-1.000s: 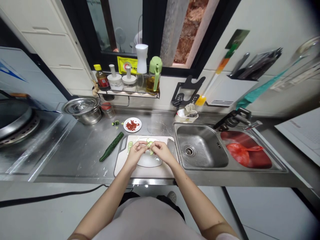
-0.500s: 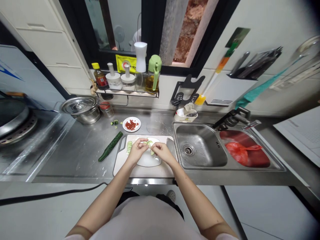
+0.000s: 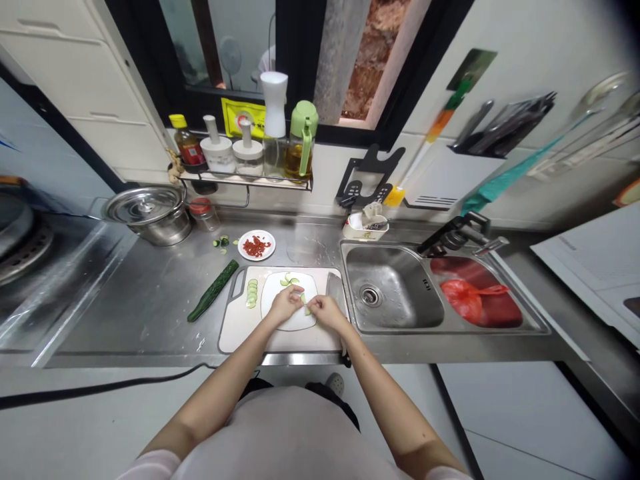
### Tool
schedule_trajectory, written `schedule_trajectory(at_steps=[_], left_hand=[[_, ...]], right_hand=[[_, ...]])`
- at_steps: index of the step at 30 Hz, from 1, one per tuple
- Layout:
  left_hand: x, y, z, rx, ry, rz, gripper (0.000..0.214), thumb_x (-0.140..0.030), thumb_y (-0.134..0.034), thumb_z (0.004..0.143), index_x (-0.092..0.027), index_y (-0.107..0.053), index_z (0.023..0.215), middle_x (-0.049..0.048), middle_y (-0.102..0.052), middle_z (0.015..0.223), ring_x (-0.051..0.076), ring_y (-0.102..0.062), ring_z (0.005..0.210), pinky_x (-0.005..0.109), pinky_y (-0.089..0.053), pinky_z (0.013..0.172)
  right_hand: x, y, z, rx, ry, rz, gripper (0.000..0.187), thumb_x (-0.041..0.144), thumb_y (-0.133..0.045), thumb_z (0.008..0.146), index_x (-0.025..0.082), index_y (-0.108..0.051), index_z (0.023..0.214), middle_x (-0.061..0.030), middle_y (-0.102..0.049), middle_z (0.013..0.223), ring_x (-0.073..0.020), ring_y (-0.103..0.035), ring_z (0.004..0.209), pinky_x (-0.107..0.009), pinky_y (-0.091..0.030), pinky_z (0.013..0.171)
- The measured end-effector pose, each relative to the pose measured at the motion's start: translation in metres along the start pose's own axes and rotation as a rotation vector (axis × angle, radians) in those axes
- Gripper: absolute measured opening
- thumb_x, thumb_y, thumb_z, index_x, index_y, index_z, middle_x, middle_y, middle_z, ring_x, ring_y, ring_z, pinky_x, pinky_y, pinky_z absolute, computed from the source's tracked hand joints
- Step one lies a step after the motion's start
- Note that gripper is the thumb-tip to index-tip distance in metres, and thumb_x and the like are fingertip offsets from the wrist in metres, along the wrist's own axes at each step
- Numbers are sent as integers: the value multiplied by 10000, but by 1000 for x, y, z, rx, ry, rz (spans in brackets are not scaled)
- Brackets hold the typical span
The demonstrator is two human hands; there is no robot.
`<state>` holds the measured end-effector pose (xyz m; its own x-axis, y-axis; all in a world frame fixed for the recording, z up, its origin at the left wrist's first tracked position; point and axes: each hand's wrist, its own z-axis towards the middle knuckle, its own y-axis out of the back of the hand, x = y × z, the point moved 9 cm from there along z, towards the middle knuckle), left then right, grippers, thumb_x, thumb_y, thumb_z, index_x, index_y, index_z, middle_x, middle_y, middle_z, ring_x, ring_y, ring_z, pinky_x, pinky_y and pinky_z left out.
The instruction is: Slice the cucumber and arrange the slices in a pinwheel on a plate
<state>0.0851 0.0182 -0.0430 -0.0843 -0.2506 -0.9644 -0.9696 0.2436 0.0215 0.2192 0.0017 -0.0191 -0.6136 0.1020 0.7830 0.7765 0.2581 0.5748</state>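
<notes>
Both hands are over a white plate (image 3: 280, 319) on the cutting board (image 3: 240, 337). My left hand (image 3: 286, 304) has its fingers pinched at a thin pale green cucumber slice (image 3: 303, 298). My right hand (image 3: 325, 311) pinches slice material at its fingertips too; whether it is the same slice I cannot tell. Several cucumber slices (image 3: 289, 280) lie fanned at the plate's far side. A row of overlapping slices (image 3: 252, 293) rests on the board, left of the plate. A knife (image 3: 335, 288) lies along the board's right side, partly hidden by my right arm.
A whole cucumber (image 3: 213, 291) lies left of the board. Behind are a small plate of chopped red pieces (image 3: 257, 257), cucumber scraps (image 3: 223, 241) and a lidded steel pot (image 3: 155, 217). The sink (image 3: 395, 320) adjoins on the right. A condiment shelf (image 3: 250, 181) hangs above.
My hands have come down slightly toward the near side of the plate, uncovering the slices at its far side. The camera view has shifted a little.
</notes>
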Motion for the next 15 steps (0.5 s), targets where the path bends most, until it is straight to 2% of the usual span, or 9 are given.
schedule_trajectory(at_steps=[3,6,15], left_hand=[[1,-2,4,-15,14,252,334,-122,-660,671,-187,-639,998,-49,-607,656,85,-540,596,201,-394,609],[-6,-3,7,-20,-12,436,347,-110,-646,683,-209,-651,1016,-37,-655,718,105,-572,646,211,-401,636],[-20,-10,7,2,-22,706,335,-141,-586,761,-238,-648,1076,4,-711,851,168,-632,779,255,-418,709]], right_hand=[[-2,2,-2,-14,-8,-97,167,214,-544,788,148,-677,712,-10,-646,659,-109,-525,617,-199,-350,583],[0,4,-3,-22,-26,-214,173,226,-542,821,155,-692,772,-18,-668,710,-114,-546,655,-200,-330,589],[6,1,-7,-4,-90,-576,230,304,-468,934,202,-664,996,-56,-697,958,-160,-605,873,-230,-323,655]])
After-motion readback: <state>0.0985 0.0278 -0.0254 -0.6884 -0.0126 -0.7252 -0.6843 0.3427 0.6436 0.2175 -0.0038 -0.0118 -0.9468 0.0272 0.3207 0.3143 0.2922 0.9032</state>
